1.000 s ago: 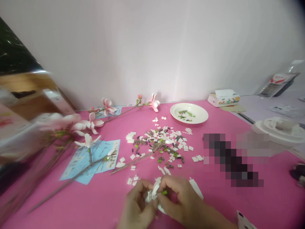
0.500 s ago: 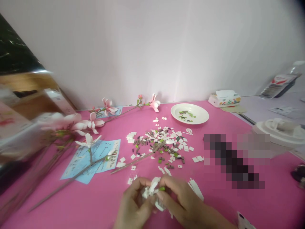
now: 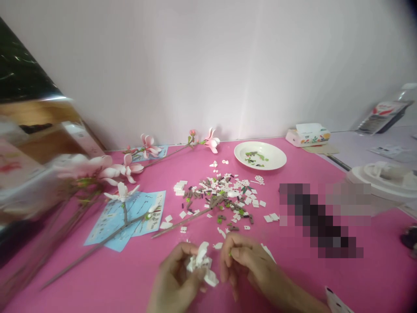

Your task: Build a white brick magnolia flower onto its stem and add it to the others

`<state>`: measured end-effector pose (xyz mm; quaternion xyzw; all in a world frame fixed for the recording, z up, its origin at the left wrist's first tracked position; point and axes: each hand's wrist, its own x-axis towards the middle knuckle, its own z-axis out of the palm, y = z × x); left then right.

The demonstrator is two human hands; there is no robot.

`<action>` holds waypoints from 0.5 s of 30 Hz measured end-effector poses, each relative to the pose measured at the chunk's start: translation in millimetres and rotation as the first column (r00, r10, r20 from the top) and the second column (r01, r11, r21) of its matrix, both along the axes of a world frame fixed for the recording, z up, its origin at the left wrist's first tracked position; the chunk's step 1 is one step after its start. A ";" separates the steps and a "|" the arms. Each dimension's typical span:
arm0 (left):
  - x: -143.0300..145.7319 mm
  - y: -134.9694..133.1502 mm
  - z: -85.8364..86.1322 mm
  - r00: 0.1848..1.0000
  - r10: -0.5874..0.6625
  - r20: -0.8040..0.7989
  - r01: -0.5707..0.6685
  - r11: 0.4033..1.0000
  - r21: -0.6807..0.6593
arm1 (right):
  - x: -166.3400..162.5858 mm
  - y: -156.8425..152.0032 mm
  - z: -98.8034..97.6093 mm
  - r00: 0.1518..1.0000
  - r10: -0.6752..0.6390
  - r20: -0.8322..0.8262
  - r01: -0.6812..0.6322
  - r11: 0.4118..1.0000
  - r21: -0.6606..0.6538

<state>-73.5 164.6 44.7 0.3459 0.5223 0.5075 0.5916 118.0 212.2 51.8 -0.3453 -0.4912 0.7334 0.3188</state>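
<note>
My left hand [image 3: 174, 278] is closed round a small white brick-built flower [image 3: 202, 265] near the front edge of the pink table [image 3: 130, 278]. My right hand [image 3: 243, 261] sits just to its right, fingers pinched on a tiny green piece [image 3: 230, 253]. The two hands are a little apart. Beyond them lies a scatter of small white, brown and green pieces [image 3: 221, 195] with a brown stem [image 3: 185, 219] running through it.
Finished pink and white flower branches [image 3: 130, 167] lie at the left over blue instruction sheets [image 3: 127, 217]. A white plate [image 3: 260, 155] with a few pieces stands at the back. A tissue box [image 3: 308, 134] and a white round object [image 3: 381, 176] are at the right.
My hands were joined on the white flower; now the right hand has pulled away with a green piece, and the left hand alone holds the flower.
</note>
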 end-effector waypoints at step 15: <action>20.9 -3.4 -11.5 0.964 -0.142 0.224 0.121 0.987 0.103 | 1.6 -9.5 17.2 0.894 0.035 0.447 -0.204 0.919 0.337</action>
